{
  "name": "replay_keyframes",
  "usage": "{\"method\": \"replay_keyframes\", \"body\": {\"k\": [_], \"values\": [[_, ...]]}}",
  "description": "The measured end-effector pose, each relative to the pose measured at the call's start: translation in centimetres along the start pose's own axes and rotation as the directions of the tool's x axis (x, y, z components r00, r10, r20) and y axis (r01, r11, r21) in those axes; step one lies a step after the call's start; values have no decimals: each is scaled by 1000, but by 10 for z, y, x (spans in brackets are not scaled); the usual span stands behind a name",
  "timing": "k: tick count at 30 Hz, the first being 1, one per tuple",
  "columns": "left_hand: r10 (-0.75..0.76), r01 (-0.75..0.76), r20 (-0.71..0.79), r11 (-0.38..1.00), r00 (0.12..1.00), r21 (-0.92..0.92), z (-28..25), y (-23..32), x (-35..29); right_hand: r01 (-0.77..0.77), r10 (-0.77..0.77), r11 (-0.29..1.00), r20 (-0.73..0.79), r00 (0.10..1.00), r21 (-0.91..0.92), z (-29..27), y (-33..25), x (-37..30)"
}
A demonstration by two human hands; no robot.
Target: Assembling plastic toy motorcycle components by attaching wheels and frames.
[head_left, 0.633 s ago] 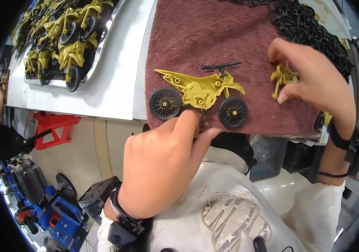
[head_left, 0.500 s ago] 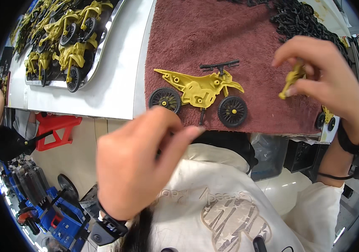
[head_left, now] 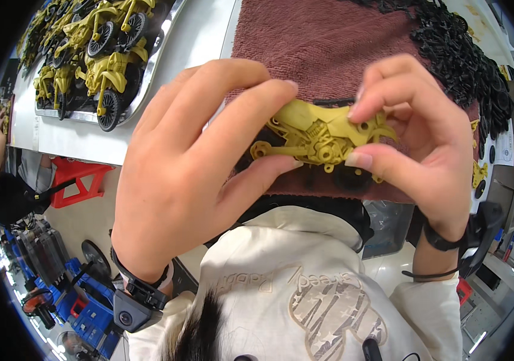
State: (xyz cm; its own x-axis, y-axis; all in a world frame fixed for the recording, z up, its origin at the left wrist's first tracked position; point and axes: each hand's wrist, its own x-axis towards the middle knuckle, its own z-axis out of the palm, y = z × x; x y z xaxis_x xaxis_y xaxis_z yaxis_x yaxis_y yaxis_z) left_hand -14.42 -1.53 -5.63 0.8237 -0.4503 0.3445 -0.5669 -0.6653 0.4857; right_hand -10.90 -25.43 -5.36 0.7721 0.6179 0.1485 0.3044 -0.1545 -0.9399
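Observation:
A yellow plastic toy motorbike body piece (head_left: 322, 139), its moulded engine side facing up, is pinched between both hands. My left hand (head_left: 175, 153) grips its rear end between thumb and fingers. At the front end, my right hand (head_left: 425, 135) holds it with thumb below and index finger on top. Underneath, a black handlebar (head_left: 334, 102) and a dark wheel (head_left: 353, 177) show in part, close above the brown-red towel (head_left: 311, 48). The other half-body seen lying there earlier is mostly hidden, so whether the two pieces touch I cannot tell.
A metal tray (head_left: 142, 99) of several yellow toy motorbikes (head_left: 106, 78) stands on the white table (head_left: 200, 42) at far left. Black plastic parts (head_left: 455, 72) are heaped at far right, with loose wheels and yellow pieces by the right edge. A red stool (head_left: 82, 180) is on the floor at left.
My right hand has brought the yellow piece left, over the assembly on the towel. My left hand has moved up and taken hold of its rear end.

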Motion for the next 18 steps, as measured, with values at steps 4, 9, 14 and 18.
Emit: {"method": "replay_keyframes", "body": {"k": [4, 9, 14, 18], "values": [[-11, 7, 79, 998, 997, 61, -3, 0, 2, -101, 71, 972, -144, 987, -211, 10, -3, -8], [-86, 87, 103, 996, 991, -3, 3, -2, 1, -136, 19, 870, -243, 970, -474, 25, -11, -12], [-146, 152, 97, 987, 984, -56, 8, 1, -3, -271, 59, 823, -400, 914, -498, 43, -12, -21], [-176, 179, 88, 984, 980, -26, 6, 8, -1, -208, -7, 833, -386, 922, -513, 40, -11, -19]]}}
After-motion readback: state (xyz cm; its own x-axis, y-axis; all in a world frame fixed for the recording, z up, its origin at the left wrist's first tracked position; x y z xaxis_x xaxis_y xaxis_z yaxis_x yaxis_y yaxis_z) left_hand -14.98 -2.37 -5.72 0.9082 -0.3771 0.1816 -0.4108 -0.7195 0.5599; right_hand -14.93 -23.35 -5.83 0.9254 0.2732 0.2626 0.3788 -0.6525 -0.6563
